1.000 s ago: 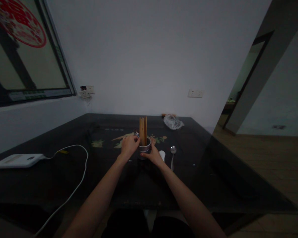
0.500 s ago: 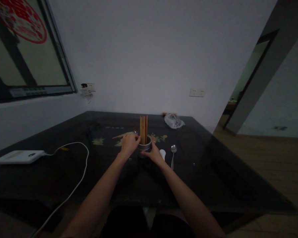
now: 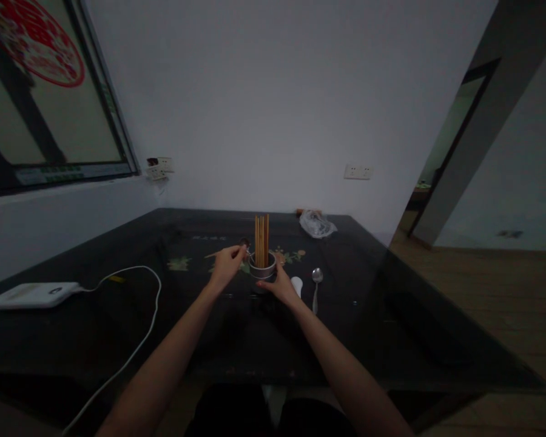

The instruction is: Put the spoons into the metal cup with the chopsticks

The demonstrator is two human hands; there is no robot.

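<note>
A grey cup (image 3: pixel 262 273) stands on the dark table, with several wooden chopsticks (image 3: pixel 261 240) upright in it. My right hand (image 3: pixel 279 284) is wrapped round the cup's right side. At the cup's left rim, my left hand (image 3: pixel 227 262) pinches a metal spoon (image 3: pixel 245 242) near its bowl; the spoon tilts, bowl up, with its handle reaching into the cup. Just right of my right hand lies a white spoon (image 3: pixel 297 284), partly hidden by my wrist. Beside that, another metal spoon (image 3: pixel 316 278) rests on the table, bowl away from me.
A white power bank (image 3: pixel 31 295) with a white cable (image 3: pixel 156 303) lies on the left of the table (image 3: pixel 346 340). Toward the wall sits a crumpled clear plastic bag (image 3: pixel 316 224). A dark flat object (image 3: pixel 423 328) lies at the right.
My left hand has moved slightly left, away from the chopsticks, and the spoon in its fingers now shows more clearly. My right hand stays on the cup. The view has shifted a little.
</note>
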